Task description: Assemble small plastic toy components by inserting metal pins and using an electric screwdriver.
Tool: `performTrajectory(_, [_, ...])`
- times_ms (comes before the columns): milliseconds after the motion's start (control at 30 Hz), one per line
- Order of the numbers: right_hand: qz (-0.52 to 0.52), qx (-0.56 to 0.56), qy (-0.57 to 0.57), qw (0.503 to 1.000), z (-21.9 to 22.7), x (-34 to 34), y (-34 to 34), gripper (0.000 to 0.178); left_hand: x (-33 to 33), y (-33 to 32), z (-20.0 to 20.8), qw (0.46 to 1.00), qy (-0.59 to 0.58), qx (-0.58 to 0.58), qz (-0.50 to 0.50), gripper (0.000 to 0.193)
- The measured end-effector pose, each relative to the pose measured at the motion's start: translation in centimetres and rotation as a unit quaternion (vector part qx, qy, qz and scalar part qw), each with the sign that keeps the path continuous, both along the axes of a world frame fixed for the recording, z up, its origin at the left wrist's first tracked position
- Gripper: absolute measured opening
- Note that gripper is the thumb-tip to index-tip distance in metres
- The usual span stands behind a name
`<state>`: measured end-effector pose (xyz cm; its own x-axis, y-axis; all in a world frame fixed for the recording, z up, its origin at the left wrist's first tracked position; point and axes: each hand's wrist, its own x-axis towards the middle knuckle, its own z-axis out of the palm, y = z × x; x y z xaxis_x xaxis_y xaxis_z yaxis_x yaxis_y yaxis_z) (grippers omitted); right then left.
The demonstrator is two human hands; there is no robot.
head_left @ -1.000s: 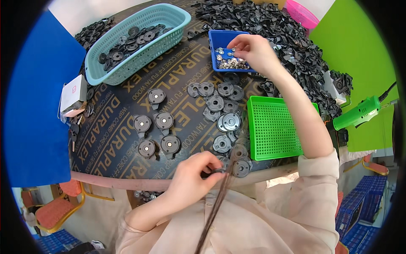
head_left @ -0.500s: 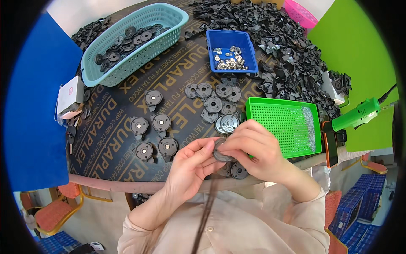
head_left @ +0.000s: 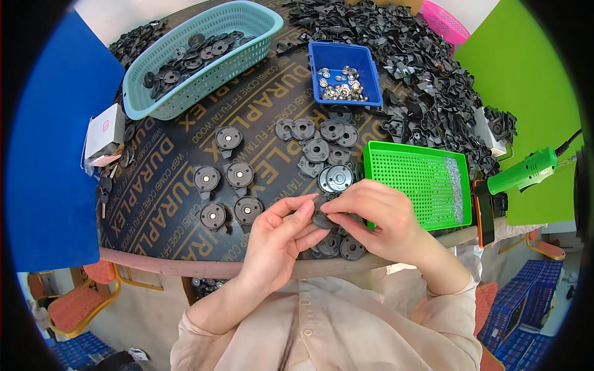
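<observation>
Between my two hands, just above the table's near edge, is a dark round disc part, partly covered by my fingers. My left hand grips its left rim with thumb and fingers. From the right, the fingertips of my right hand press on the same disc. Under and beside my hands lie more dark discs. A shiny metal disc rests just beyond them, by a cluster of dark discs. Several discs with light centres and small tabs stand apart to the left.
A light-blue basket of dark parts stands far left; a blue tray holds small metal pieces. Black parts are heaped far right. On the right are a green perforated tray with tiny screws, a phone-like slab and a green electric screwdriver.
The view has shifted slightly, so the table things sit a little further right. Both hands keep the disc between them; my right fingers have moved slightly over it.
</observation>
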<state>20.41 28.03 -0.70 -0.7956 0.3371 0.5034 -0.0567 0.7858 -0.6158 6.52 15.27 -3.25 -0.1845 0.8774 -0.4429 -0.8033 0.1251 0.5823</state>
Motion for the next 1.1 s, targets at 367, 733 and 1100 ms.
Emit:
performTrajectory(367, [0.009,0.018,-0.011,1.000,0.13,-0.01,0.02,0.027,0.20,0.13,0.40,1.000,0.021,-0.010,0.013,0.025])
performTrajectory(733, [-0.013,0.034,0.004,0.999,-0.01,-0.06,0.07,0.030,0.37,0.30,0.05,0.999,-0.024,0.002,0.025,0.022])
performTrajectory(1100, [-0.022,-0.036,0.000,0.999,0.87,0.15,0.19,0.027,0.13,0.29,0.45,0.999,-0.033,-0.009,0.019,0.024])
